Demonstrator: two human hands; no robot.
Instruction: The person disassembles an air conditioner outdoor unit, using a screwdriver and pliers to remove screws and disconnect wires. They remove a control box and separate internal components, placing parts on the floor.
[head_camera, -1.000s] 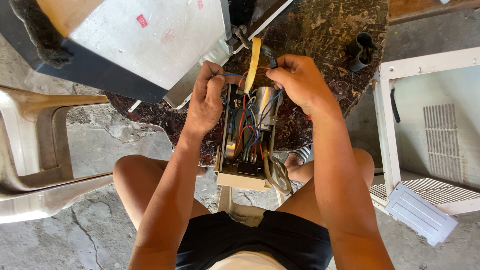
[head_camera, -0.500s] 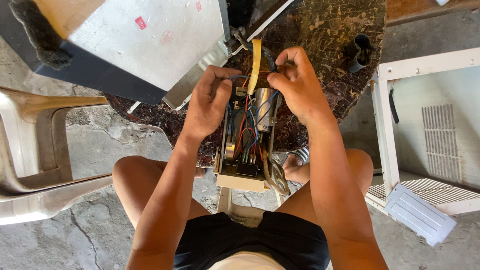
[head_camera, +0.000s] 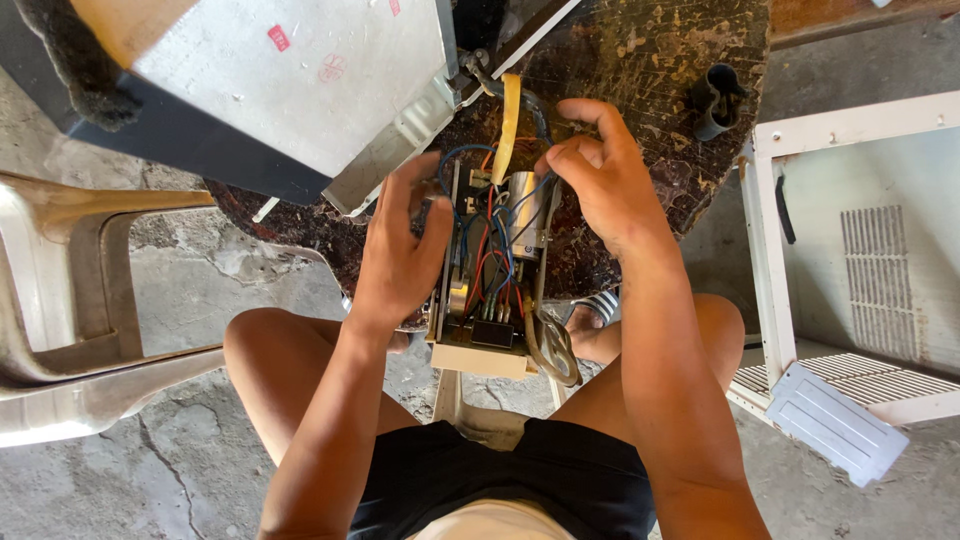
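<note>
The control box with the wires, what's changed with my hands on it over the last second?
The right hand moved up from the box's top right edge toward the wires by the yellow strip. The left hand slid slightly down the left side of the control box, keeping its grip. The box, silver capacitor and metal housing stayed put.
</note>
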